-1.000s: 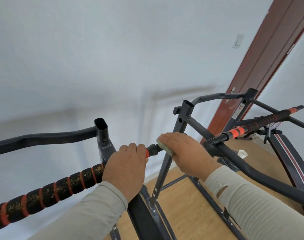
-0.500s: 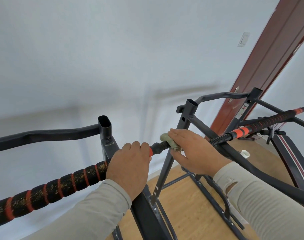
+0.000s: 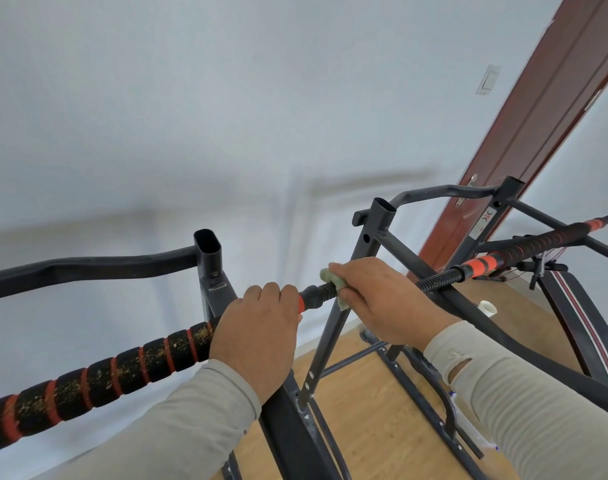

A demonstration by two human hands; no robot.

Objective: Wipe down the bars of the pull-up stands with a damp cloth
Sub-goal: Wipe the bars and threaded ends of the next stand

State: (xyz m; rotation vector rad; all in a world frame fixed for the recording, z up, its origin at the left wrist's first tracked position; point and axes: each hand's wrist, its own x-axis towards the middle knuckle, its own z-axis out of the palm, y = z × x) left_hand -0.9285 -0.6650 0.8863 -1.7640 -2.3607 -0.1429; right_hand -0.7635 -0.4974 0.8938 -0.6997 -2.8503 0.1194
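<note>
While my right hand (image 3: 382,299) stays curled around the damp cloth (image 3: 333,284), pinching it onto the ribbed middle of the bar (image 3: 437,280), it has slid a little rightward along the bar since a second ago. My left hand (image 3: 257,334) still wraps the foam grip (image 3: 122,372), steadying the bar. I judge the coupling (image 3: 316,296) beside the cloth done; the speckled foam and the farther stand (image 3: 375,237) remain unwiped.

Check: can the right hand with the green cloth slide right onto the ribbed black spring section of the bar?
Probably yes: the right hand holds the green cloth on the same bar, and the ribbed black spring section runs on beside it, nothing between.
</note>
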